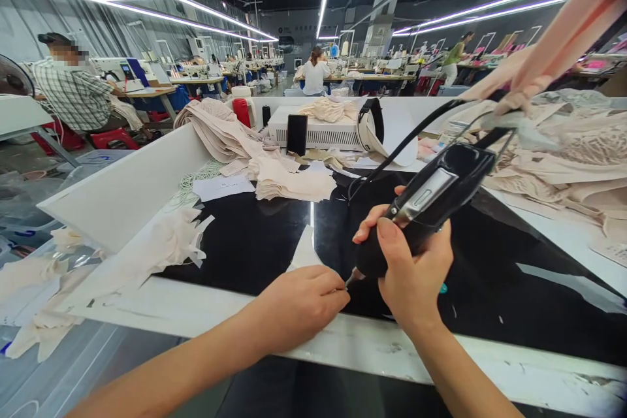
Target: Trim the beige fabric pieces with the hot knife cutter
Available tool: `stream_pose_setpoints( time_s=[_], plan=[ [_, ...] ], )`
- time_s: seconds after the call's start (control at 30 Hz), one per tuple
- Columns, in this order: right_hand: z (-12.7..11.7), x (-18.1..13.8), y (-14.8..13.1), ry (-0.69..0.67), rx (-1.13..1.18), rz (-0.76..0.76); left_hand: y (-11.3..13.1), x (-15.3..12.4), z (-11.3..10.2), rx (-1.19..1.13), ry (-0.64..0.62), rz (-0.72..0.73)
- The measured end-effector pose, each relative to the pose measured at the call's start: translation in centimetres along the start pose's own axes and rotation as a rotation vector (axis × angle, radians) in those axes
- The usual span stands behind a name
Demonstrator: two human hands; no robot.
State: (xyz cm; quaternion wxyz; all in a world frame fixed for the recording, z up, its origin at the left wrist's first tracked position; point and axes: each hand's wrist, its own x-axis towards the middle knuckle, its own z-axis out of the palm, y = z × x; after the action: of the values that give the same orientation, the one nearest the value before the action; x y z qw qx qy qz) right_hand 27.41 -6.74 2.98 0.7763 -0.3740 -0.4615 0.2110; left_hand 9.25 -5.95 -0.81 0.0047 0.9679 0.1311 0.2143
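My right hand (416, 268) is wrapped round a black corded hand-held power tool (431, 189) with a silver switch panel. Its narrow metal tip (355, 276) points down and left, close to the fingers of my left hand (308, 304). Those fingers are pinched together over a small white fabric piece (304, 249), whose pointed end sticks out beyond the knuckles. Both hands are above the near edge of a glossy black work surface (235, 241). Whether the tip touches the fabric cannot be seen.
Beige fabric pieces (291, 176) lie stacked at the back, beside a paper slip (224, 187). Behind them stand a phone (296, 135) and a white vented box (337, 134). More fabric (563, 150) is heaped right, and white pieces (151, 251) lie left. The tool's cable (406, 144) arches over the table.
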Motion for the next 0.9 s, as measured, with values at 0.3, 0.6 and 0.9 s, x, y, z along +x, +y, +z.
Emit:
stream_pose_setpoints(
  time_s=[0.3,0.6,0.9],
  plan=[
    [-0.3,-0.3,-0.1,-0.030,0.042,-0.013,-0.8,-0.6,0.6,-0.029,-0.077,-0.106],
    [-0.1,-0.5,-0.4,-0.016,0.058,0.005,-0.3,-1.2,0.4,-0.036,-0.022,-0.151],
    [-0.2,-0.5,-0.7,-0.024,0.056,0.020,-0.4,-1.8,0.7,0.011,0.012,-0.178]
  ],
)
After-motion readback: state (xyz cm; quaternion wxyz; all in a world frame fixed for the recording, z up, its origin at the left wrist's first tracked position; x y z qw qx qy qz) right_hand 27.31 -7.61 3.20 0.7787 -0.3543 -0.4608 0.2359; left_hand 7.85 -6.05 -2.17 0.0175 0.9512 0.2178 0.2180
